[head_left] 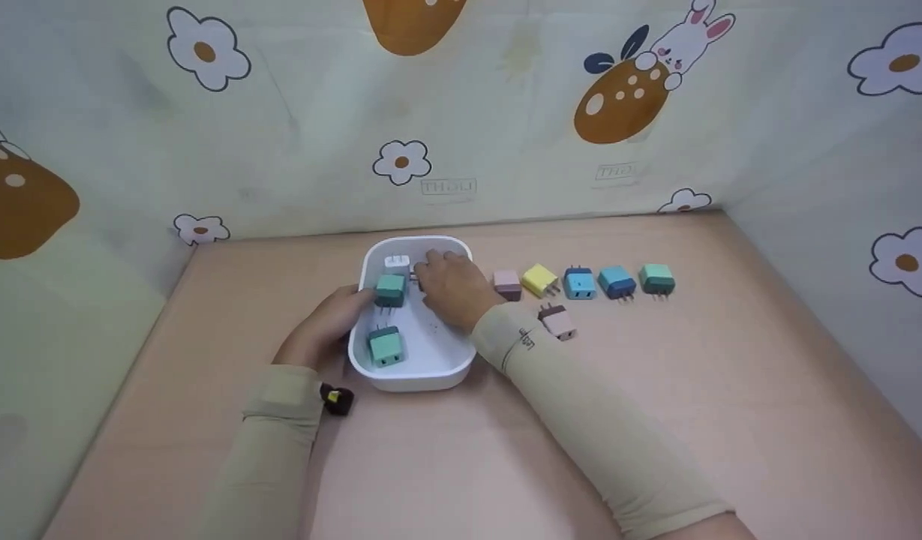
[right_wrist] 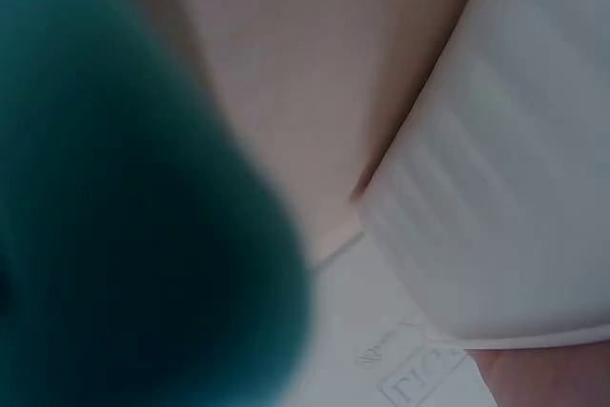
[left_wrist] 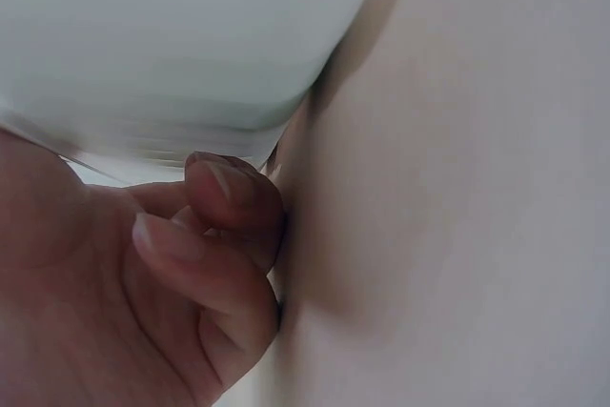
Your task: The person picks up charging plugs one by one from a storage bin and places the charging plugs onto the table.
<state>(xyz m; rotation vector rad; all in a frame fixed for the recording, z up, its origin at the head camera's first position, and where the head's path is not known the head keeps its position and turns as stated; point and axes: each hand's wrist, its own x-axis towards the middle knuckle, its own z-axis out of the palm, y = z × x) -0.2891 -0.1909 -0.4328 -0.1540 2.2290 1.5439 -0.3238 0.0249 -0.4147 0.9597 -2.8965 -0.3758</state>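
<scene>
The white plastic bin [head_left: 419,384] holds two green plug chargers [head_left: 386,348] and a white charger [head_left: 397,262]. My left hand [head_left: 322,326] grips the bin's left wall, with the thumb over the rim. In the left wrist view, its fingers [left_wrist: 233,202] curl low beside the bin wall [left_wrist: 172,35]. Inside the bin at the right, my right hand [head_left: 457,289] has bent fingers over a charger; only small prongs [head_left: 413,277] show at the fingertips, and its body is hidden. In the right wrist view most of this hand is out of sight beyond the bin wall [right_wrist: 496,159].
Right of the bin, a row holds pink [head_left: 506,285], yellow [head_left: 540,280], blue [head_left: 580,283], darker blue [head_left: 617,283] and green [head_left: 657,280] chargers. A pale pink charger [head_left: 558,322] lies in front. Patterned cloth [head_left: 318,112] walls in the table's back and sides.
</scene>
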